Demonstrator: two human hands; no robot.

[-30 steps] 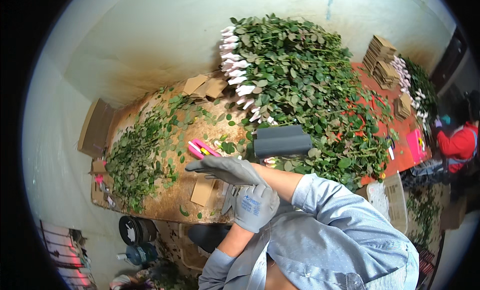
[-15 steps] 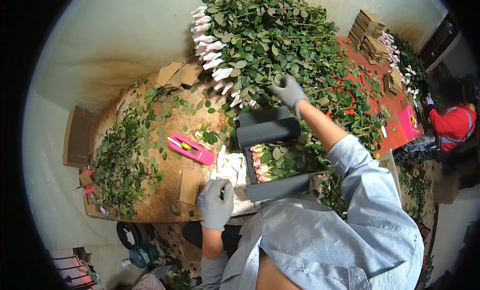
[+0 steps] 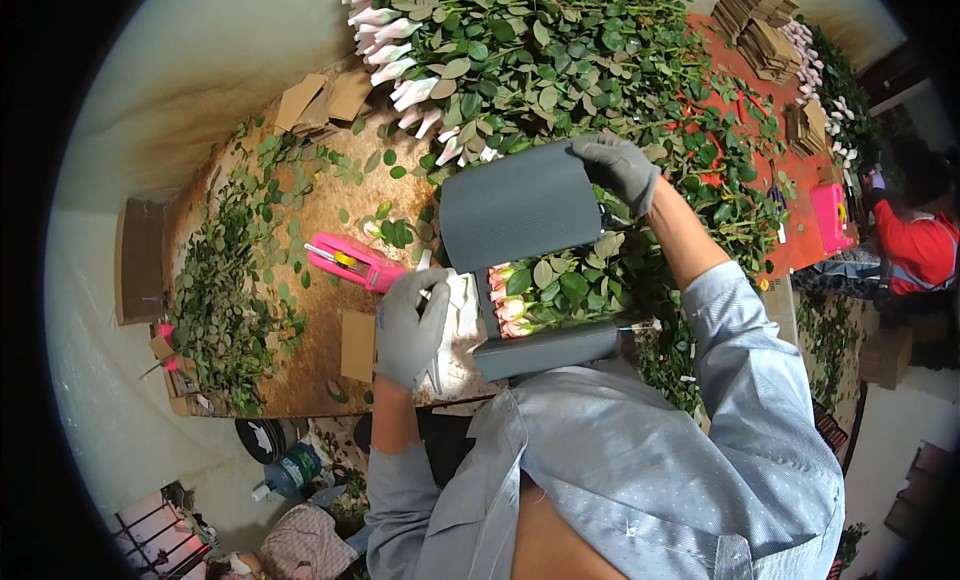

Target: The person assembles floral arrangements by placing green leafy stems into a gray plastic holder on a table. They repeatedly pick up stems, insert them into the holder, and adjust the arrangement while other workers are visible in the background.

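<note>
A grey corrugated wrap [image 3: 520, 215] lies folded around a bunch of pink roses [image 3: 512, 305] with green leaves. My right hand [image 3: 618, 170], in a grey glove, grips the wrap's far upper edge. My left hand [image 3: 410, 325], also gloved, presses flat on white paper [image 3: 458, 320] right beside the rose heads. A pink stapler [image 3: 352, 262] lies on the table just left of that hand.
The brown table [image 3: 330, 310] carries stripped green leaves [image 3: 225, 280] at the left and cardboard pieces [image 3: 322, 95] at the back. A large heap of rose stems [image 3: 560, 50] lies behind the wrap. Another person in red [image 3: 915, 255] works at the far right.
My right hand took hold of the grey wrap's far edge and drew it over the roses. My left hand moved up from the table edge onto the white paper.
</note>
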